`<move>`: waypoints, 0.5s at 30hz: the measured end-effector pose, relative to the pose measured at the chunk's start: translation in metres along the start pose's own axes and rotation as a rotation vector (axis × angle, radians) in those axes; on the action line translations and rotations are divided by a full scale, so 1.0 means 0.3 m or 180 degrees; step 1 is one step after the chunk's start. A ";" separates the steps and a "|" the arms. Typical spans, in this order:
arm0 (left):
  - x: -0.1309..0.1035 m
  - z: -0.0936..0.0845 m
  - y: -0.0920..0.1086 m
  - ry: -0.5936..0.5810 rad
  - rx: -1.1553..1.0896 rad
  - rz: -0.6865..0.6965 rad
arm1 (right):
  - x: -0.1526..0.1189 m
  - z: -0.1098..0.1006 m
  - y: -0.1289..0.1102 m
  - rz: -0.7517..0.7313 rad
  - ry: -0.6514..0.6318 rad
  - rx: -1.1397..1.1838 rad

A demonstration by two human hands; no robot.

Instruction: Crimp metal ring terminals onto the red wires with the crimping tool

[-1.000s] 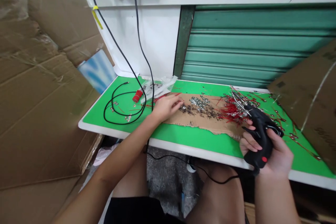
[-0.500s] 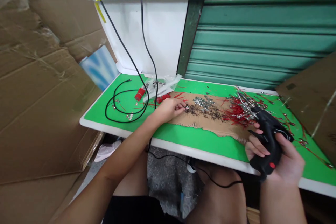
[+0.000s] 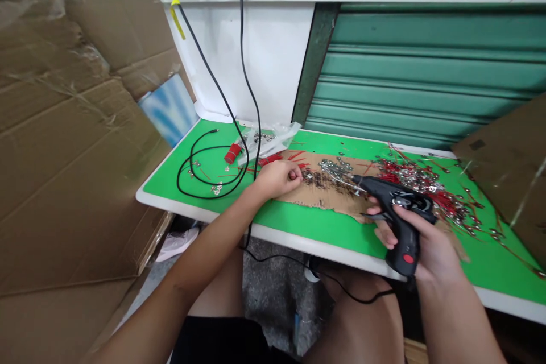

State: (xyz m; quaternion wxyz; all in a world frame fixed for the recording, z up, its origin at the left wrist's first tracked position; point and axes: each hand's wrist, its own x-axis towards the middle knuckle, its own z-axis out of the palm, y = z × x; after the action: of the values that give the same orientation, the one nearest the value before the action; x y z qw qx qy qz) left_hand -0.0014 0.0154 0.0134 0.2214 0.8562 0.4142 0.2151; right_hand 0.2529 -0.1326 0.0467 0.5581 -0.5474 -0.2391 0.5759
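Note:
My left hand [image 3: 279, 179] rests at the left end of a brown cardboard strip [image 3: 298, 196], its fingertips pinched at a small metal piece [image 3: 309, 176] too small to make out well. My right hand [image 3: 416, 239] is wrapped round the grip of a black glue gun [image 3: 398, 205], whose nozzle points left over the cardboard. Small silver pieces [image 3: 335, 168] lie in a cluster between the hands. Behind and right of the gun is a heap of red strings with silver pieces [image 3: 426, 179].
A red spool [image 3: 232, 153] and a clear plastic bag [image 3: 277, 139] stand at the back left of the green table [image 3: 298, 227]. A black cable [image 3: 181, 182] loops there, and another hangs down across the table. Large cardboard boxes flank both sides.
The glue gun in my right hand has moved left, away from the red heap, and its nozzle now points left. My left hand stays near the same spot. The camera view has shifted slightly.

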 end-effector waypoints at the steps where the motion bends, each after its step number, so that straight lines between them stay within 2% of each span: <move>1: 0.000 0.000 -0.002 0.0006 -0.0038 -0.0016 | 0.008 0.010 0.003 0.0067 -0.0053 -0.0075; 7: 0.000 -0.003 -0.004 -0.0043 -0.0161 -0.0066 | 0.044 0.023 0.025 0.0139 -0.0203 -0.0213; 15: 0.003 0.002 -0.009 -0.0006 -0.0161 -0.0044 | 0.043 0.026 0.032 0.0176 -0.0230 -0.0409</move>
State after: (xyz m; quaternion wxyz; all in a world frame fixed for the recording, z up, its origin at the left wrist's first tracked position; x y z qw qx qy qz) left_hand -0.0022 0.0175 0.0116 0.2449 0.8476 0.4144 0.2232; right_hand 0.2452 -0.1209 0.0357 0.4967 -0.5673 -0.2803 0.5940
